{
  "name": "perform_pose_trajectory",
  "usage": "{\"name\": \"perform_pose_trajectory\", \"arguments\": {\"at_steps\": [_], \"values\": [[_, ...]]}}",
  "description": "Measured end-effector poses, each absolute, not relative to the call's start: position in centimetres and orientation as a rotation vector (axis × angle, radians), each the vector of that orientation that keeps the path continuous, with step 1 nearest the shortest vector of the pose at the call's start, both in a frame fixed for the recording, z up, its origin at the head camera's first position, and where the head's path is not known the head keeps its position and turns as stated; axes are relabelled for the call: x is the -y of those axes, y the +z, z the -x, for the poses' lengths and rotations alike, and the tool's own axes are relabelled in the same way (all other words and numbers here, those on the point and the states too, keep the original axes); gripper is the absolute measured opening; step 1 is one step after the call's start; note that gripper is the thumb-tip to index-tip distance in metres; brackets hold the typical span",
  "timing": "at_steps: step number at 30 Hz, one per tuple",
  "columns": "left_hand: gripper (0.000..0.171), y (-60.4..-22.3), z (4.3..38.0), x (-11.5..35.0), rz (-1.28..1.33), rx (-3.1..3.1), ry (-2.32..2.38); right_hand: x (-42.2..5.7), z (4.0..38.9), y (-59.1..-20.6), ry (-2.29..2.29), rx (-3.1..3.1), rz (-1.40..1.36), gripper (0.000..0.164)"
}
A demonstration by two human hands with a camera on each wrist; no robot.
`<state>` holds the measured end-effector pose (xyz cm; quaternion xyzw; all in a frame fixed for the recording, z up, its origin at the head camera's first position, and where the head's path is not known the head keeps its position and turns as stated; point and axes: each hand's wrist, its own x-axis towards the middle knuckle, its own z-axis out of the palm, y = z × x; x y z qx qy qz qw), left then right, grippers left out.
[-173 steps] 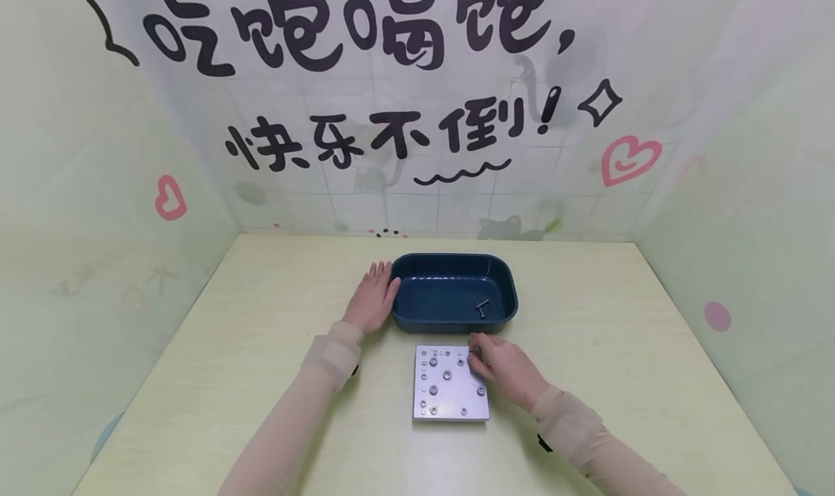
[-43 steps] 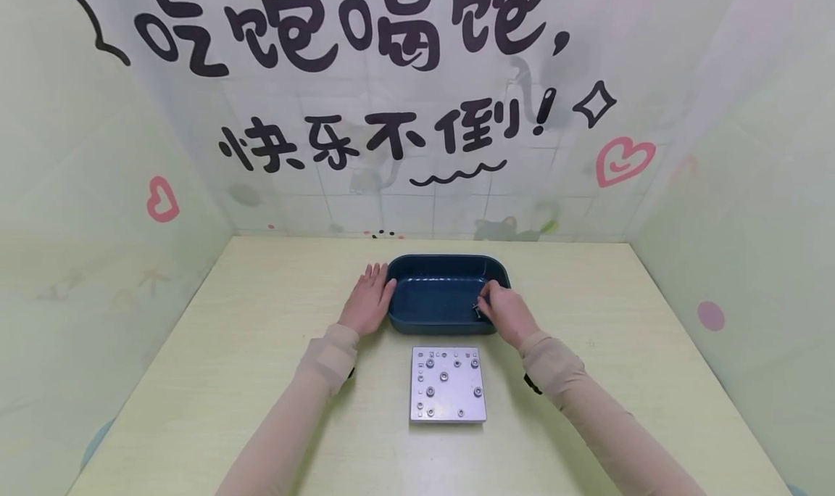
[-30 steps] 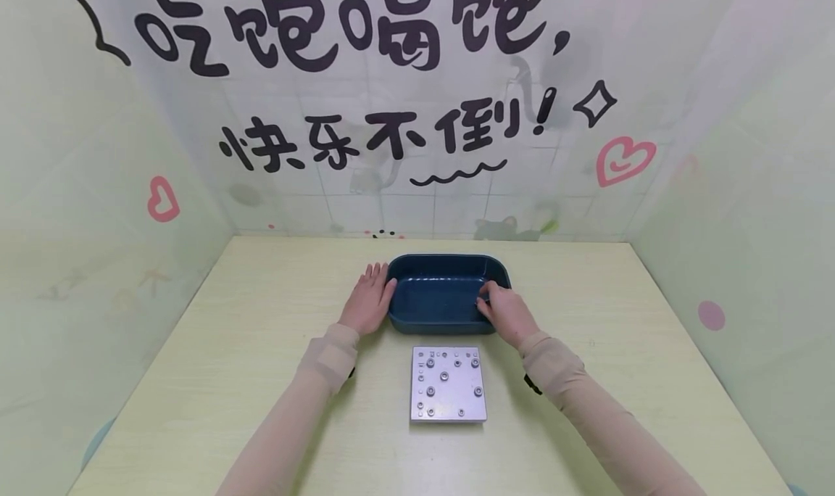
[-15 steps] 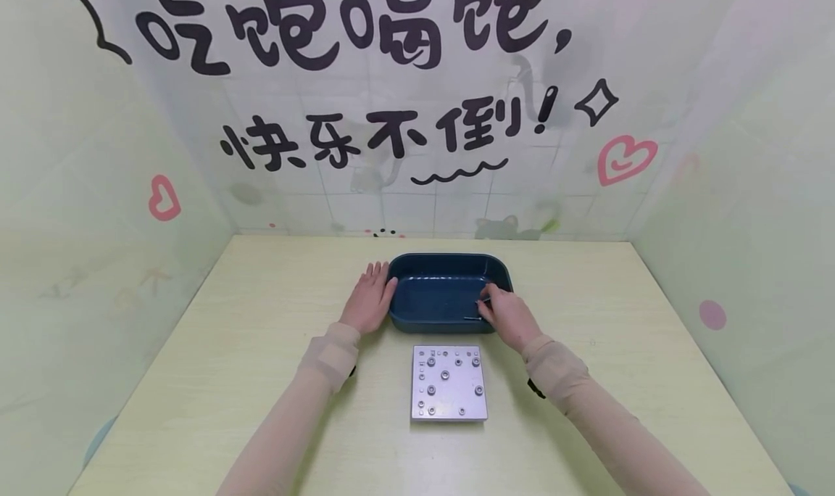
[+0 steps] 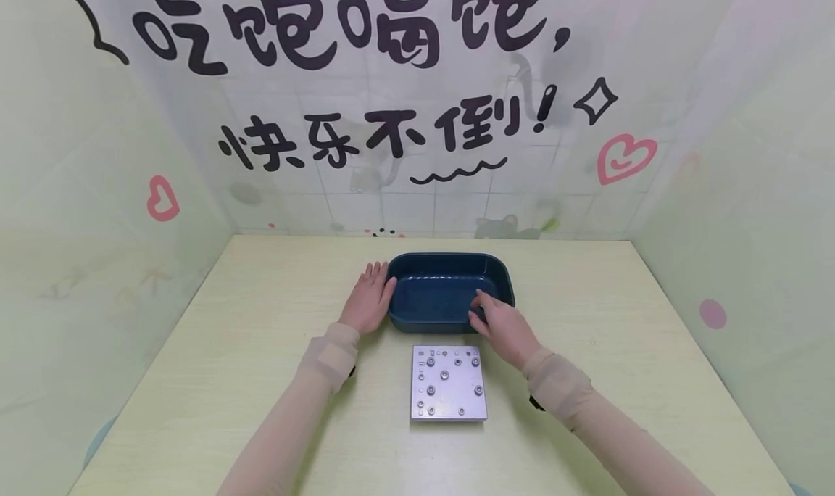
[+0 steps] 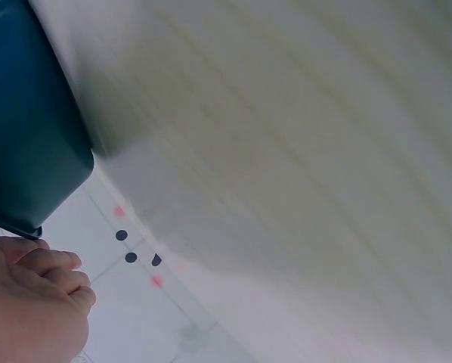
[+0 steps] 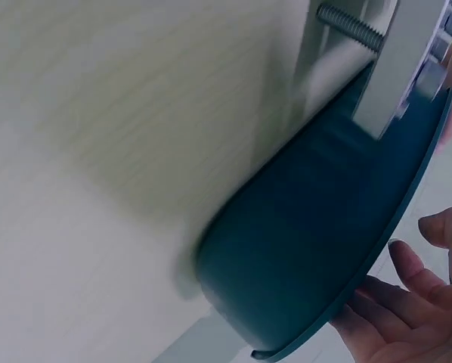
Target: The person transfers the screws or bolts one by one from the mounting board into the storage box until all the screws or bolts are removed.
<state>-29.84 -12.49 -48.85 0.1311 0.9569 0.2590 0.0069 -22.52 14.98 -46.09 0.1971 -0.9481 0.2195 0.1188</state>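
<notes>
My left hand (image 5: 368,300) lies against the left end of a dark blue tray (image 5: 399,323), fingers extended along its rim. In the left wrist view the fingers (image 6: 52,265) meet the rim's corner. My right hand (image 5: 507,329) reaches over the tray's front right rim, thumb and forefinger bent toward each other with a small gap. I cannot tell whether they hold a screw; the screws in the tray are hidden. In front of the tray sits a square metal plate (image 5: 457,398) with several socket-head screws in its holes.
A threaded screw (image 7: 351,29) pokes out below the plate in the right wrist view. The pale wooden table (image 5: 274,293) is closed in by printed sheets at the back (image 5: 293,206) and both sides.
Screws were handled in the tray by the right hand; it has now shifted slightly left and toward the plate, and the screws no longer show. The left hand stays at the rim.
</notes>
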Motion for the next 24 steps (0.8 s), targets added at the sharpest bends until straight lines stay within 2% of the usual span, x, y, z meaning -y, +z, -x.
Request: {"name": "perform_pose_trajectory", "arguments": {"at_steps": [4,20,24], "values": [[0.065,-48.9,29.9,12.5,-0.407,-2.993,0.817,-14.6,21.7,-46.1,0.637,2.774,-0.586,0.042],[0.065,-48.9,29.9,12.5,-0.406,-3.001,0.814,-13.8,19.1,-46.2,0.643,2.679,-0.715,0.042],[0.065,-48.9,29.8,12.5,-0.415,-3.0,0.818,-13.6,18.3,-46.6,0.653,2.673,-0.745,0.035]]}}
